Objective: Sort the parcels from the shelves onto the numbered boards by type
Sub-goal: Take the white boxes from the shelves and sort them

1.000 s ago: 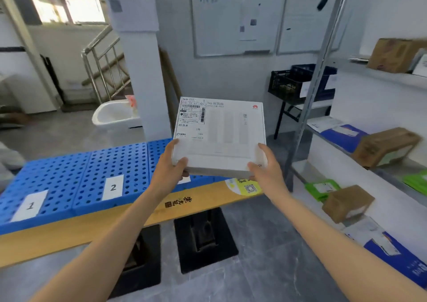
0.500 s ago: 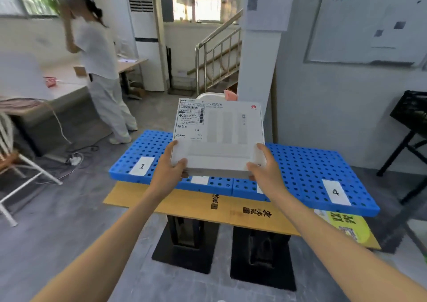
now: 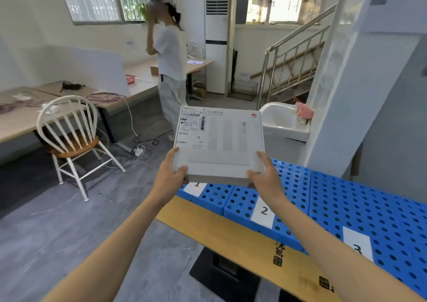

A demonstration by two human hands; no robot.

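I hold a flat white box with a shipping label at its top left, level in front of me. My left hand grips its near left corner, thumb on top. Its near right corner sits in my right hand, thumb likewise on top. The box hangs above the left end of a row of blue perforated boards. White number cards lie on the boards: 1 partly hidden under the box, 2 and 3 further right.
The boards rest on a wooden plank over black stands. A white chair and desks with cables stand to the left. A person in white stands behind, near an air conditioner. A white pillar and a basin are at right.
The view has swung left: the shelves left the frame, the boards shifted right, and the chair, desks and person came closer into sight. Both hands keep the same hold on the box.
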